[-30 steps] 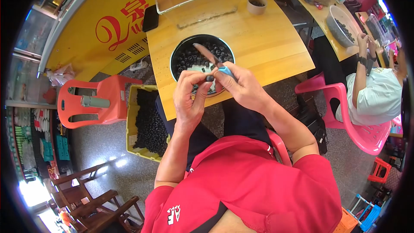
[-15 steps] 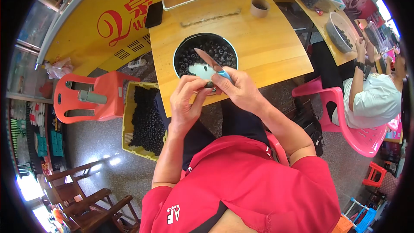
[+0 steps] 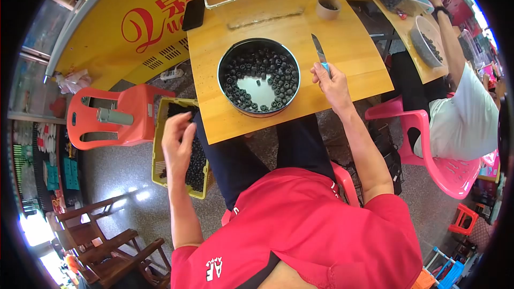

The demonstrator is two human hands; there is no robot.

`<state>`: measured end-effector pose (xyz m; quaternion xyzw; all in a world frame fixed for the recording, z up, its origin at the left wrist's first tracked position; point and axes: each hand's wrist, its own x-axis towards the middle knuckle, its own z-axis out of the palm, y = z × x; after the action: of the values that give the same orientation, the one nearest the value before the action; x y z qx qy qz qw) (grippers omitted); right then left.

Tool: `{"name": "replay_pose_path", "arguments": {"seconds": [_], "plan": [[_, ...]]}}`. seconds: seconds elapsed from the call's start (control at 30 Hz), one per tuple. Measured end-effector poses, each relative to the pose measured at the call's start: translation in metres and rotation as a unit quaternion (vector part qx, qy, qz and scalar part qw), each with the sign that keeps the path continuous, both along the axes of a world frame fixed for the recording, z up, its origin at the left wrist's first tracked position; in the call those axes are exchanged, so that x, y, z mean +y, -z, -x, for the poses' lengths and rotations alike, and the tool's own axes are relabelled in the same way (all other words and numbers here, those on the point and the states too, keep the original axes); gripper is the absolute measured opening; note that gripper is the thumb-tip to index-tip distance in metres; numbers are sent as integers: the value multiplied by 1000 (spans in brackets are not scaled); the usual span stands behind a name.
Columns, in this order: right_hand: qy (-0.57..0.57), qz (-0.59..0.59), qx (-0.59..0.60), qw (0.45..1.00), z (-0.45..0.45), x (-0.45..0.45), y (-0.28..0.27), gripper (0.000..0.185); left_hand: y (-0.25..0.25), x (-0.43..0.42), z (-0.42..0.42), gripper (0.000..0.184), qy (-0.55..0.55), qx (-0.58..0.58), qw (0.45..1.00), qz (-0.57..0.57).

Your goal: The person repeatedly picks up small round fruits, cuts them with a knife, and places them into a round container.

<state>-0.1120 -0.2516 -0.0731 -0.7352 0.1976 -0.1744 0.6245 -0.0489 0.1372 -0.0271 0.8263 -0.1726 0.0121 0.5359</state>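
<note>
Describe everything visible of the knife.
The knife has a slim grey, metallic-looking blade narrowing to a tip, and a blue handle partly covered by the right grip, which closes round it. The blade points away from the person, tip slanting left. It shows over the wooden table, right of the round bowl; whether it touches the tabletop cannot be told.

a dark phone (image 3: 193,14) lies at the far left edge of the surface (image 3: 348,53), against a yellow panel (image 3: 115,8) with red lettering. below the panel, a white power strip (image 3: 172,74) rests on the speckled floor (image 3: 131,168). an orange chair (image 3: 136,109) stands to the left with a grey cylinder (image 3: 115,116) on it, near a crumpled plastic bag (image 3: 74,82). a wooden chair (image 3: 119,259) is nearer. to the right, a person in a white shirt (image 3: 466,115) sits on a pink chair (image 3: 452,174), beyond a small red stool (image 3: 463,219).
</note>
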Motion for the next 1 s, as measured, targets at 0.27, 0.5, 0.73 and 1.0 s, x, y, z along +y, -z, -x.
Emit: {"name": "replay_pose_path", "arguments": {"seconds": [0.27, 0.5, 0.73, 1.0], "plan": [[-30, -27, -26, 999, 10, 9, -14, 33, -10, -155, -53, 15, 299, -251, 886, -251], [-32, -21, -22, 999, 24, 4, -23, 33, 9, -188, -70, 21, 332, -276, 786, -442], [-85, -1, -61, 995, 16, 35, -40, 26, -23, -165, -50, 17, 335, -172, 901, -216], [-137, -72, -111, 982, -6, 80, -54, 22, -60, -144, -22, 16, 296, -145, 940, -90]]}}
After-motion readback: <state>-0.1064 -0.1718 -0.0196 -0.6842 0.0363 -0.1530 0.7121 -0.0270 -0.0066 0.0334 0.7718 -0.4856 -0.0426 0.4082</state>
